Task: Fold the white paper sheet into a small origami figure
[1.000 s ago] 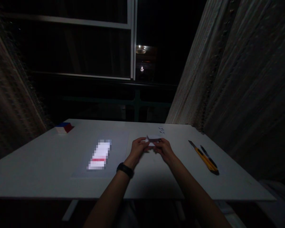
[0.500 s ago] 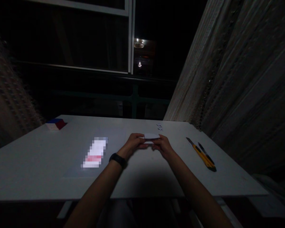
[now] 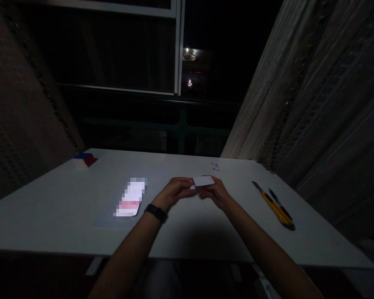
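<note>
I have both hands in view over the desk [image 3: 59, 224], with a small white paper [image 3: 203, 181] held between them. The fingers of the left hand [image 3: 176, 192] are closed on its left side, and those of the right hand [image 3: 217, 192] are closed on its right. I see its pale upper face sloping toward me, and a small white corner showing by the left fingertips; whether its underside touches the desk, I cannot tell. Behind the left fingers, a dark band [image 3: 156, 212] circles the wrist.

Well left of the fingers I see a phone [image 3: 131, 197], lit up on a pale sheet [image 3: 104, 222] (its screen is pixelated, so I read nothing there). Farther left and beyond the fingers sits a block [image 3: 84, 160] with blue, red and whitish faces. Just past the right fingers I make out dark marks [image 3: 216, 167], too small for me to read. Well right of the fingers lies a yellow utility knife [image 3: 274, 207], its blade out and pointing away from me, with a dark pen [image 3: 279, 203] just beside it.
</note>
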The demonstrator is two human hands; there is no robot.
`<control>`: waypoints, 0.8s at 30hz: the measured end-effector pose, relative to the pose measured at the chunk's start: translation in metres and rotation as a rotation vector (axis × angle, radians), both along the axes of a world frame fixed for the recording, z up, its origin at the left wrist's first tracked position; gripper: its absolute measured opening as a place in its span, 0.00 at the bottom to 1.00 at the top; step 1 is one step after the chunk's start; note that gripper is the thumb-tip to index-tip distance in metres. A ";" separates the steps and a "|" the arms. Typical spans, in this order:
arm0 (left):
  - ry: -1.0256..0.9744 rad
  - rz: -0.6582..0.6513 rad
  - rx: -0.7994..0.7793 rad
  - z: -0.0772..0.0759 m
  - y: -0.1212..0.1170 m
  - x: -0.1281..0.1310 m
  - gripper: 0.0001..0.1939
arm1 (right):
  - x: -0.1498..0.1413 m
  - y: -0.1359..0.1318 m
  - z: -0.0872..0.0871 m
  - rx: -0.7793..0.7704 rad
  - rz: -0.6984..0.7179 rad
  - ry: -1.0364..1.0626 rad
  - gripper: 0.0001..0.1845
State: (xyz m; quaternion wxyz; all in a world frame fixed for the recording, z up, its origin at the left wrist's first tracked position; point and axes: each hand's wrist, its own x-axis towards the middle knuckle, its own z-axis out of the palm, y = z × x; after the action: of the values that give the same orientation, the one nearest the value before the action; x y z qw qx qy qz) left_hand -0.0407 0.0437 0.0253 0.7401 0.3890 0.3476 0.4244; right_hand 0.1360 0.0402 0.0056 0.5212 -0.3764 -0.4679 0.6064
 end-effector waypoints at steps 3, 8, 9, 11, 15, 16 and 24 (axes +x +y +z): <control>0.015 0.035 0.037 -0.001 -0.004 0.004 0.14 | 0.003 -0.004 -0.002 -0.010 -0.025 0.014 0.18; 0.025 0.036 0.172 0.001 -0.010 0.008 0.19 | 0.003 -0.006 0.000 -0.058 -0.083 0.100 0.14; 0.035 0.031 0.190 0.002 -0.011 0.009 0.20 | 0.003 -0.006 0.001 -0.066 -0.083 0.114 0.14; 0.052 0.029 0.214 0.003 -0.012 0.009 0.20 | 0.003 -0.007 0.001 -0.074 -0.080 0.132 0.14; 0.051 0.036 0.220 0.002 -0.011 0.009 0.18 | 0.003 -0.006 0.001 -0.068 -0.078 0.134 0.13; 0.046 0.038 0.215 0.002 -0.011 0.009 0.17 | 0.003 -0.006 0.000 -0.066 -0.079 0.131 0.13; 0.032 0.059 0.194 0.000 -0.010 0.008 0.17 | 0.003 -0.007 -0.002 -0.038 -0.066 0.121 0.13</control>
State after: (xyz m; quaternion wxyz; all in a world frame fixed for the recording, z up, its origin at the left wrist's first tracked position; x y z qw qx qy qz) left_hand -0.0322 0.0332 0.0256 0.6805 0.4553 0.3278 0.4714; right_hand 0.1391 0.0336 0.0041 0.5612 -0.3641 -0.4113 0.6191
